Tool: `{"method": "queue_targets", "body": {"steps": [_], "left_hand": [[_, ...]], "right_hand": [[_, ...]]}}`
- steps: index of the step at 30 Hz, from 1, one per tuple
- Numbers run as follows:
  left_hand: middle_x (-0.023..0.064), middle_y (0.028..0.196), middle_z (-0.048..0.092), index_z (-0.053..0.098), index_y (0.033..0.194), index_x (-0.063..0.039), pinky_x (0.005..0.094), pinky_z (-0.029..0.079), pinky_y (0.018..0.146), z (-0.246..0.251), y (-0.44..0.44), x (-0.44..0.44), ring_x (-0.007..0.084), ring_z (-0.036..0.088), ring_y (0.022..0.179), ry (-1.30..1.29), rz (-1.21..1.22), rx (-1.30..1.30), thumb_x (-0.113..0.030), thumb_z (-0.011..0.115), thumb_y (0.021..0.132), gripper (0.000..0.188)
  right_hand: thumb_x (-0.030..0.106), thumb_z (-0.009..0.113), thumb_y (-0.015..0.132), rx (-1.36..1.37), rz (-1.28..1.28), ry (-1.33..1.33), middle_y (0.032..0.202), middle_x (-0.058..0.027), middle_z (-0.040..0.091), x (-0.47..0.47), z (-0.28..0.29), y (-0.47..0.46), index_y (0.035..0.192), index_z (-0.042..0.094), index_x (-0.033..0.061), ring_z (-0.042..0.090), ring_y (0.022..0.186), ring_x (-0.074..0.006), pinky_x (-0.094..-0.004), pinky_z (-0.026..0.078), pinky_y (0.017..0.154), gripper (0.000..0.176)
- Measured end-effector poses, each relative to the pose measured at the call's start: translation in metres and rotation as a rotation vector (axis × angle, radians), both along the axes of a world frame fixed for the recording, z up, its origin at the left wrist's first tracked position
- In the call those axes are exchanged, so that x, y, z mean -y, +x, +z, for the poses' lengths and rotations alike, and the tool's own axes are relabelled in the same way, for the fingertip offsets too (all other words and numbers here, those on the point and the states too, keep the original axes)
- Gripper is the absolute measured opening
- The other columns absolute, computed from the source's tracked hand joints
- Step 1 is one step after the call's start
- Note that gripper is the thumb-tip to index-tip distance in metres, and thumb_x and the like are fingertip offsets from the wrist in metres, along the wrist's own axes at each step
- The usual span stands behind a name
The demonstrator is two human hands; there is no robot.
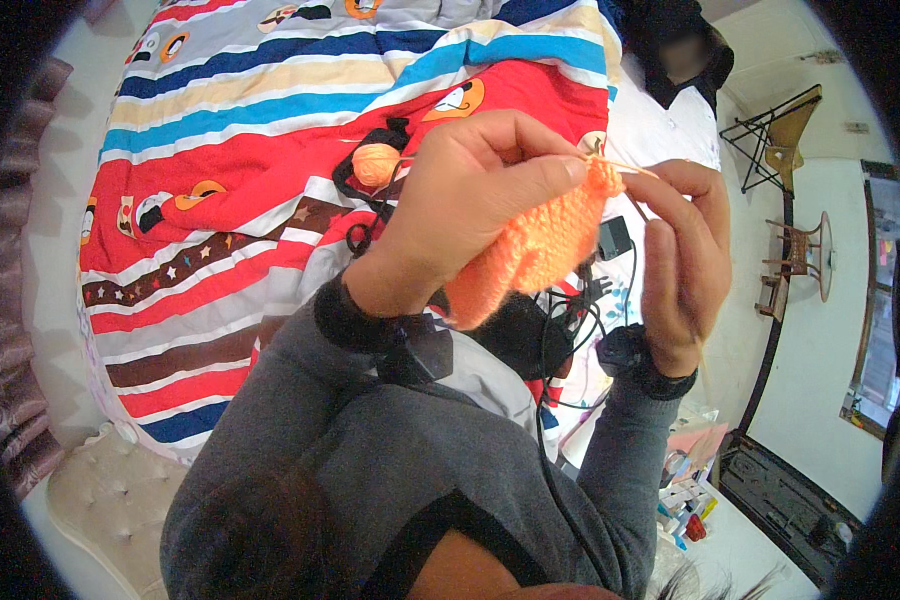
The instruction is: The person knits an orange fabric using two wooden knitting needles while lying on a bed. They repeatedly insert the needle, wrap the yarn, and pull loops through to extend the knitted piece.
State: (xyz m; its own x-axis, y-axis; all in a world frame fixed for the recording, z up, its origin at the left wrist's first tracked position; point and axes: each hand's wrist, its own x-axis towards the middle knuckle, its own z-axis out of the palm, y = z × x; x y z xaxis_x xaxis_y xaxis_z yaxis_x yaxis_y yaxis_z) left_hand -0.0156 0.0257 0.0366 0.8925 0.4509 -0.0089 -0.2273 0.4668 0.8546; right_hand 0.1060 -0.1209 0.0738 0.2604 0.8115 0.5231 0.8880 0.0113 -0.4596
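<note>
Orange knitted fabric [551, 244] hangs below my left hand [480, 184], whose thumb and fingers pinch its upper edge near the tip of a needle. My right hand [679, 240] is at the right side of the piece, fingers curled around a thin knitting needle [636, 206]. A strand of orange yarn [630, 166] runs from the top of the knitting over my right index finger. Left of my left wrist, a ball of orange yarn [376, 165] lies on the bed. Part of the needle is hidden behind my fingers and the fabric.
A striped blanket [217, 225] covers the bed. Black cables [570, 315] and a black power adapter [615, 238] lie beneath my hands. At the left lower edge is a tufted headboard [112, 487]. Small items stand on a white table [750, 555]. A chair [795, 251] is farther right.
</note>
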Motion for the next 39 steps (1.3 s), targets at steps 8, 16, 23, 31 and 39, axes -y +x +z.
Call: {"method": "queue_targets", "body": {"steps": [8,16,23,31,39], "left_hand": [[0.0094,0.093,0.066,0.063,0.101,0.002,0.0255,0.052,0.074,0.002,-0.002,-0.002,0.0139,0.064,0.082,0.012,0.025,-0.036,-0.011,0.062,0.087,0.02],[0.0066,0.092,0.066,0.065,0.097,0.004,0.0232,0.05,0.075,0.002,-0.004,-0.001,0.0113,0.063,0.084,0.08,-0.111,-0.012,-0.006,0.062,0.085,0.015],[0.0056,0.092,0.065,0.064,0.096,0.003,0.0243,0.049,0.078,-0.008,0.003,0.008,0.0099,0.061,0.086,0.227,-0.093,-0.016,-0.003,0.062,0.084,0.013],[0.0062,0.09,0.066,0.066,0.094,0.003,0.0233,0.05,0.072,-0.001,-0.002,-0.004,0.012,0.063,0.082,-0.037,-0.034,0.048,-0.007,0.061,0.085,0.014],[0.0074,0.089,0.067,0.064,0.099,0.003,0.0224,0.05,0.072,0.001,-0.003,-0.002,0.0109,0.064,0.08,-0.104,-0.062,-0.017,-0.01,0.063,0.087,0.018]], "right_hand": [[0.003,0.06,0.078,-0.175,0.058,0.084,0.091,-0.0116,0.054,0.007,0.001,0.005,0.092,0.065,0.001,0.053,0.084,-0.0218,-0.0297,0.042,0.075,0.015],[0.009,0.064,0.077,-0.46,0.205,0.022,0.089,-0.0111,0.055,0.003,0.004,0.01,0.091,0.064,0.0006,0.053,0.083,-0.0223,-0.0291,0.041,0.074,0.017],[0.059,0.065,0.071,0.109,-0.02,-0.004,0.102,-0.0117,0.056,-0.011,-0.012,0.01,0.105,0.057,-0.0017,0.054,0.095,-0.0262,-0.036,0.041,0.087,0.07],[0.015,0.061,0.079,-0.171,0.106,0.087,0.091,-0.0111,0.05,-0.005,0.0,0.001,0.097,0.066,0.0005,0.051,0.083,-0.0209,-0.0299,0.042,0.074,0.023],[0.008,0.052,0.084,-0.21,0.099,-0.015,0.092,-0.0129,0.052,0.002,0.003,0.005,0.099,0.064,-0.0013,0.052,0.084,-0.0216,-0.0309,0.041,0.077,0.021]]}}
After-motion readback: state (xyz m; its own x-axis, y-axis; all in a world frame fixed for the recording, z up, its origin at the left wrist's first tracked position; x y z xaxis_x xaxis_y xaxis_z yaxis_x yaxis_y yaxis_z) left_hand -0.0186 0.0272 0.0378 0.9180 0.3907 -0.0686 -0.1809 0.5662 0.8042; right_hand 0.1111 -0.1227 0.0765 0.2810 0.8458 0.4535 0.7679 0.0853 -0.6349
